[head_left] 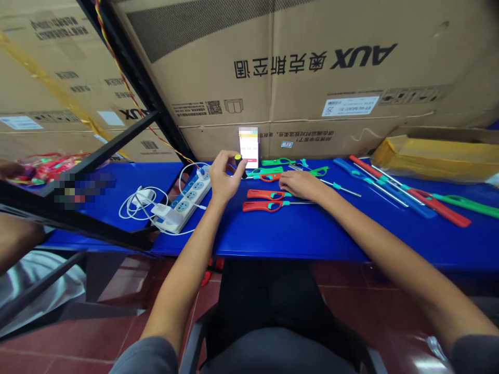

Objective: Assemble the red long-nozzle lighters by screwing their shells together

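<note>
My left hand [227, 176] pinches a small black piece with a yellow round end [238, 157] between thumb and fingers, just in front of an upright phone [249, 143]. My right hand [299, 183] lies on the table with curled fingers at the neck end of an orange-handled long-neck lighter [268, 177]; its fingers hide part of the metal rod. Closer to me lie two red lighters, one [265, 195] behind the other [261, 206]. Green-handled lighters [273, 170] lie behind, below the phone.
A white power strip [191, 195] with chargers and cables stands left, beside a black shelf post [136, 67]. More lighters in blue [419, 208], red and green lie right, before a yellow-brown open box [432, 158]. Large cartons [296, 98] form the back. Another person's arm [17, 239] shows far left.
</note>
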Available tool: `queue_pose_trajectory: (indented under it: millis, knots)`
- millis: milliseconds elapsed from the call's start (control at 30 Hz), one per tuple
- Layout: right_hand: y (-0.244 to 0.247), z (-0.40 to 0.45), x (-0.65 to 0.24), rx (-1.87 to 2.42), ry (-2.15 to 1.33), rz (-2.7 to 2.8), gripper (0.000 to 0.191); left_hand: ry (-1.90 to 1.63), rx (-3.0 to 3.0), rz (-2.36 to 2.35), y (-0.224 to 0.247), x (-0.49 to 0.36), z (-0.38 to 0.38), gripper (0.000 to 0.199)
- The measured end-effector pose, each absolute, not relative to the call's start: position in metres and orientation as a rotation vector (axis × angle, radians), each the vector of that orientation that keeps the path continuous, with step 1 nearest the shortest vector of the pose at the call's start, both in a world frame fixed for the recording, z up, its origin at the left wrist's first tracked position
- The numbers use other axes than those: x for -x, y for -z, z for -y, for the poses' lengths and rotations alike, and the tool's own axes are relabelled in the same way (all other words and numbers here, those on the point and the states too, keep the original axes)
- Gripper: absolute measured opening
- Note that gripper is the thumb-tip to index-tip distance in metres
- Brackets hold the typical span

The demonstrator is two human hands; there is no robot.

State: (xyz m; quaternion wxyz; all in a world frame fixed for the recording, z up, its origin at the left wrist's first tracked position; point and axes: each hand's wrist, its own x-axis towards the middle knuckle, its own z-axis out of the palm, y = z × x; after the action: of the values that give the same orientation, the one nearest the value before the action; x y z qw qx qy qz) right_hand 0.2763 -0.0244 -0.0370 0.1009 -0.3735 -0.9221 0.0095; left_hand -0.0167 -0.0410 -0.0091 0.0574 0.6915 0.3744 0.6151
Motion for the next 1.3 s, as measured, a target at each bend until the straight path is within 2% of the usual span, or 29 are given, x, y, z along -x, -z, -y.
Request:
queue_pose_trajectory:
  millis: [100, 233, 467, 700, 1067, 1300]
  knots:
    - [0.033, 0.019, -0.273, 1.088, -0.026, 2.777, 0.030, -1.890, -2.085, -1.116, 0.011, 0.018, 0.039, 0.030]
    - [0.033, 0.014, -0.266, 1.084, -0.077, 2.741, 0.027, -1.902, -2.078, -1.132, 0.010, 0.019, 0.039, 0.030]
    - [0.033, 0.015, -0.249, 1.074, 0.045, 2.772, 0.028, -1.897, -2.069, -1.142, 0.008, 0.018, 0.043, 0.033]
    - [0.033, 0.022, -0.254, 1.110, -0.043, 2.741, 0.031, -1.906, -2.065, -1.151, 0.007, 0.018, 0.043, 0.030]
    - [0.035, 0.020, -0.258, 1.118, -0.068, 2.698, 0.022, -1.822, -2.151, -1.076, 0.009, 0.017, 0.042, 0.021]
    - [0.034, 0.027, -0.262, 1.025, -0.148, 2.519, 0.032, -1.750, -2.216, -1.093, 0.007, 0.018, 0.044, 0.018]
